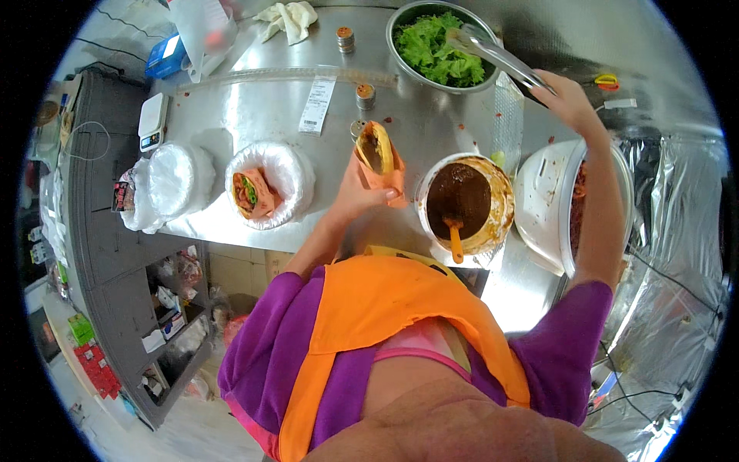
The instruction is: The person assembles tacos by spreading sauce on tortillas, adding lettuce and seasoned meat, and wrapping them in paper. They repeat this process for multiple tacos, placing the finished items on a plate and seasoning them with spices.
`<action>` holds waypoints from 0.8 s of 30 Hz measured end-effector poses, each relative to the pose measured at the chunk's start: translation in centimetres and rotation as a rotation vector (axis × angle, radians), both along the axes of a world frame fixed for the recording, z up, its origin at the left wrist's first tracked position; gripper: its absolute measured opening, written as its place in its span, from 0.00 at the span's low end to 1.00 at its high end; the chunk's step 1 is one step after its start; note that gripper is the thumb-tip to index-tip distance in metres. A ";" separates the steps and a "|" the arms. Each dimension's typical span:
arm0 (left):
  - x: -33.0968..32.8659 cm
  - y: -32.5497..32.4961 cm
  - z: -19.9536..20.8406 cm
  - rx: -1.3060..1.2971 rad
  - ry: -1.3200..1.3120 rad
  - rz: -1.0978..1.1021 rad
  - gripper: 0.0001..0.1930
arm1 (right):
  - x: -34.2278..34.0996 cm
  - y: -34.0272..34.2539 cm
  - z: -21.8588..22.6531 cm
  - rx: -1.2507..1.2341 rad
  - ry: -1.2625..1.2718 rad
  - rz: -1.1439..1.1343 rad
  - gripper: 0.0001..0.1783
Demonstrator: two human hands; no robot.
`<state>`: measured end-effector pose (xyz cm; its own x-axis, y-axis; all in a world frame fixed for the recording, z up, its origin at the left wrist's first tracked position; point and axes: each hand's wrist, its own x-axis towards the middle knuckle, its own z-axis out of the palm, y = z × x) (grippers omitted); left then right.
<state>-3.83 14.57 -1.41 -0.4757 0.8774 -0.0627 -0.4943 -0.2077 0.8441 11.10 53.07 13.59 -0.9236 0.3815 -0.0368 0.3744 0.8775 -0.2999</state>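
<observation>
My left hand is closed round a flatbread pocket in an orange paper sleeve, its opening tilted up and dark sauce showing inside. At the far right, my right hand grips metal tongs. The tips of the tongs reach into green lettuce in a steel bowl. Right of the flatbread stands a white tub of dark brown sauce with an orange-handled utensil in it. On the left, a filled flatbread in an orange sleeve rests in a plastic-lined round container.
A second plastic-lined container and a white kitchen scale stand at the left. A paper receipt and small shaker jars sit mid-table. A large white pot stands under my right forearm. A cloth lies at the back.
</observation>
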 end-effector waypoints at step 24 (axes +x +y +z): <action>-4.4 9.4 -1.4 -0.167 0.768 0.584 0.59 | 0.3 -14.4 0.8 -1.120 0.306 -0.591 0.19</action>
<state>-8.20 23.96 -2.80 -0.7957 0.4986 0.3439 0.3448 -0.0939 0.9340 11.43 38.69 14.37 -0.6551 0.6300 -0.4171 0.4024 -0.1763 -0.8983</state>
